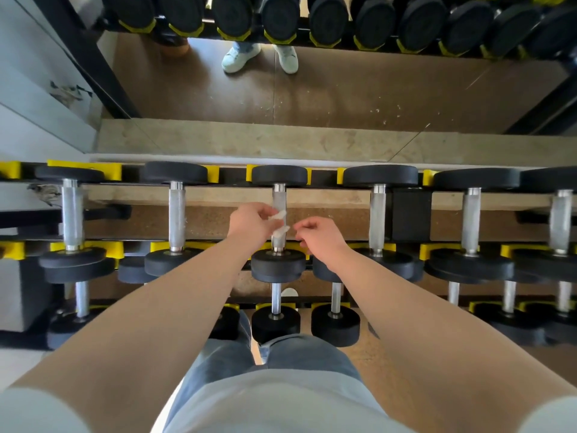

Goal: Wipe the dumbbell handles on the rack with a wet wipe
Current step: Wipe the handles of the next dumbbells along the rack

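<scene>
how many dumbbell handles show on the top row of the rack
6, left to right: far left, second, third beside the left hand holding the wipe, fourth, fifth, sixth at the right edge. More may lie beyond the frame.

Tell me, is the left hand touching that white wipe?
Touching. The head view shows the left hand pinching the white wipe, held in front of a dumbbell handle.

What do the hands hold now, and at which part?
The left hand pinches the wet wipe at its left side, over a dumbbell handle. The right hand, loosely curled, seems to hold nothing.
</scene>
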